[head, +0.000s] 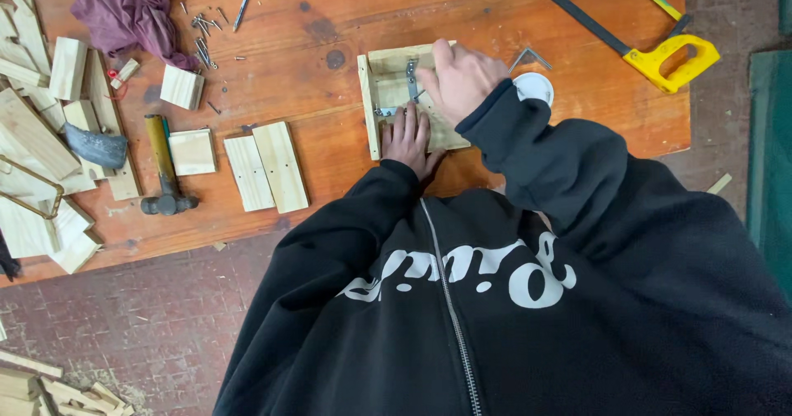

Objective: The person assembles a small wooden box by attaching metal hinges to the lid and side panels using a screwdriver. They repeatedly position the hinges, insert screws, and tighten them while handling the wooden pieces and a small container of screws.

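Note:
A small open wooden frame (pixel 373 86) lies on the orange-brown table (pixel 330 20). A metal bracket (pixel 411 76) sits inside it. My left hand (pixel 407 140) presses flat on the frame's near side, fingers together. My right hand (pixel 462 78) lies over the frame's right part, with its fingers curled toward the far edge and its thumb beside the bracket. What lies under the right palm is hidden. Black hoodie sleeves cover both arms.
A yellow-handled hacksaw (pixel 670 61) lies at the far right, with a white round lid (pixel 536 88) and a bent metal key (pixel 532 55) close by. To the left are two flat planks (pixel 266 169), a hammer (pixel 165 181), loose nails (pixel 202 41), a purple cloth (pixel 124 4) and several wood offcuts (pixel 33 136).

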